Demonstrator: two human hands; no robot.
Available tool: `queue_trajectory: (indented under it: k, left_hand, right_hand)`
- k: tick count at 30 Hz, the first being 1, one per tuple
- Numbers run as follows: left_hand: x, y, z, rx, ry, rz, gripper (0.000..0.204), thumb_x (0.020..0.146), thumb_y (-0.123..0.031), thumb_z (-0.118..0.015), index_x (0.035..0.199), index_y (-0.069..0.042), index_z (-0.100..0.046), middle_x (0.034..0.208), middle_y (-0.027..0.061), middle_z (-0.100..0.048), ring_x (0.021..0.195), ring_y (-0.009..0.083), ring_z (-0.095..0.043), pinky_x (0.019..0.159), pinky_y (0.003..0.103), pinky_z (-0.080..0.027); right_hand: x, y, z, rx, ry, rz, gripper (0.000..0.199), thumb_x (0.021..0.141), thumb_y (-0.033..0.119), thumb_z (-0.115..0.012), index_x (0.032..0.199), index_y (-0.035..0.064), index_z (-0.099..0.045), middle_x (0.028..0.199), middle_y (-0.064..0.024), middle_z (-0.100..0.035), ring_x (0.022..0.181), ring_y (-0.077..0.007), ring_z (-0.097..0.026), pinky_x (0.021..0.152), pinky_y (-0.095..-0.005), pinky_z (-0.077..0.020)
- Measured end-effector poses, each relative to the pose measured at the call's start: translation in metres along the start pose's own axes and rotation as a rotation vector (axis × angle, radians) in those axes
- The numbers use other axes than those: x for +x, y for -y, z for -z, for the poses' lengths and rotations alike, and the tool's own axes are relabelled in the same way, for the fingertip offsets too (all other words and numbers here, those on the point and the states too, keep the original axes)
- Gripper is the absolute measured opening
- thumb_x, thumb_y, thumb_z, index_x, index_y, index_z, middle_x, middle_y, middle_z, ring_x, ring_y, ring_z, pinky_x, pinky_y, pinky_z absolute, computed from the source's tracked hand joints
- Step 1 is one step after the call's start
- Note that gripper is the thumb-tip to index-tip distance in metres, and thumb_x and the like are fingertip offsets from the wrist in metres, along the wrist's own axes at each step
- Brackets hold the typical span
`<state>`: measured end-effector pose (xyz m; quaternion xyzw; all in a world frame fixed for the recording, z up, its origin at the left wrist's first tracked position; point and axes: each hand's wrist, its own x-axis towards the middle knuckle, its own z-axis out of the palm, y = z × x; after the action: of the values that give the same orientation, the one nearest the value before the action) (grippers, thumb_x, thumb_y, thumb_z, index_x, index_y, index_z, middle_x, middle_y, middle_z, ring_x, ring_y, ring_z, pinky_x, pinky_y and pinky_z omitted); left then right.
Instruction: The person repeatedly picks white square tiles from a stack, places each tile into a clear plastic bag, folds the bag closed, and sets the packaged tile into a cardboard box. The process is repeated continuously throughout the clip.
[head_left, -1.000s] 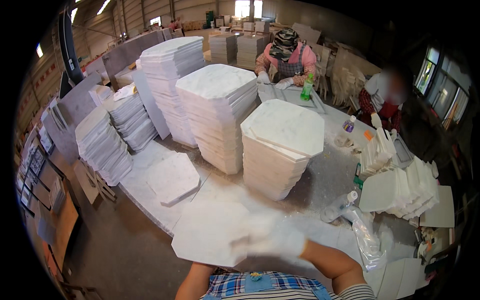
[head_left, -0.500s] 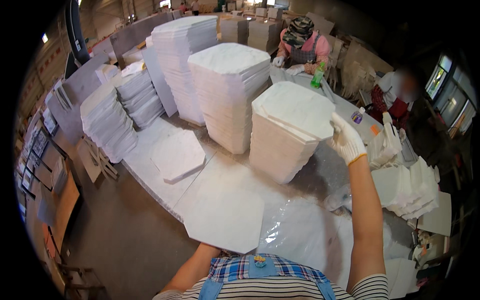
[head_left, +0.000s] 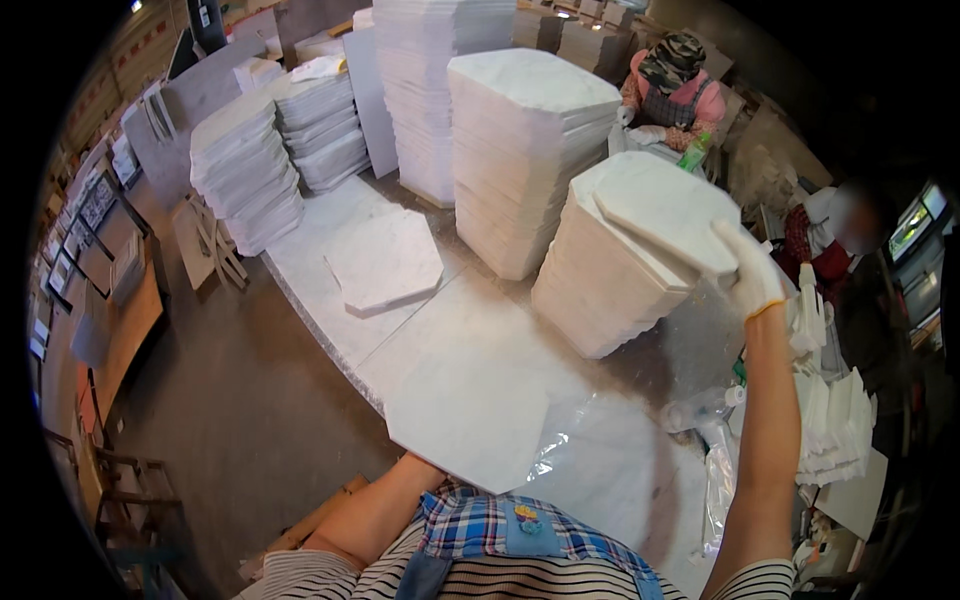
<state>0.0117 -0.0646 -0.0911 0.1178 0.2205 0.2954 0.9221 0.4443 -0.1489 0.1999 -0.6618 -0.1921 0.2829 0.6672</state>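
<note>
My gloved right hand [head_left: 752,275] has its grip clamped on the edge of the top marble slab [head_left: 668,212], tilted up off the nearest stack [head_left: 610,285] on the desk [head_left: 330,235], while my left hand is hidden under another slab [head_left: 468,420] at the desk's near edge, grip undeterminable.

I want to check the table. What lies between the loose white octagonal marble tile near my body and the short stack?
Head view: only bare marble tabletop between tile and short stack.
</note>
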Motion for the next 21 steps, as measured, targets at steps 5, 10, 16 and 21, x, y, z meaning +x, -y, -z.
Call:
queue_trajectory:
  k: [5, 10, 16, 21]
  left_hand:
    - [0.008, 0.009, -0.004, -0.018, 0.019, 0.026, 0.055, 0.103, -0.042, -0.051, 0.143, -0.006, -0.046, 0.138, 0.0129, -0.054, 0.125, 0.0224, -0.052, 0.104, 0.036, -0.045]
    - [0.019, 0.019, -0.014, -0.027, 0.053, 0.060, 0.055, 0.102, -0.042, -0.051, 0.143, -0.005, -0.046, 0.138, 0.0130, -0.054, 0.125, 0.0224, -0.052, 0.104, 0.036, -0.045]
    - [0.027, 0.028, -0.016, -0.040, 0.076, 0.049, 0.056, 0.102, -0.042, -0.052, 0.143, -0.005, -0.046, 0.138, 0.0131, -0.054, 0.124, 0.0223, -0.052, 0.104, 0.036, -0.045]
    - [0.026, 0.024, -0.025, -0.016, 0.121, 0.109, 0.056, 0.102, -0.042, -0.053, 0.143, -0.004, -0.046, 0.137, 0.0132, -0.055, 0.124, 0.0222, -0.053, 0.104, 0.036, -0.046]
  right_hand:
    - [-0.013, 0.024, -0.025, 0.180, -0.049, -0.004, 0.037, 0.088, 0.018, -0.076, 0.120, 0.0038, -0.063, 0.116, -0.0066, -0.068, 0.097, -0.0146, -0.067, 0.076, -0.0241, -0.0560]
    - [0.004, 0.010, -0.008, 0.311, -0.113, 0.053, 0.037, 0.087, 0.013, -0.077, 0.119, 0.0025, -0.062, 0.112, -0.0088, -0.069, 0.101, -0.0184, -0.068, 0.081, -0.0274, -0.0580]
    - [-0.103, 0.022, -0.038, 0.173, -0.118, 0.379, 0.034, 0.098, 0.014, -0.064, 0.126, -0.0035, -0.060, 0.118, -0.0101, -0.068, 0.107, -0.0177, -0.066, 0.091, -0.0312, -0.0541]
    - [-0.228, -0.017, -0.065, 0.173, -0.271, 0.329, 0.042, 0.101, 0.015, -0.056, 0.138, -0.0043, -0.052, 0.134, -0.0141, -0.058, 0.118, -0.0210, -0.060, 0.102, -0.0336, -0.0489]
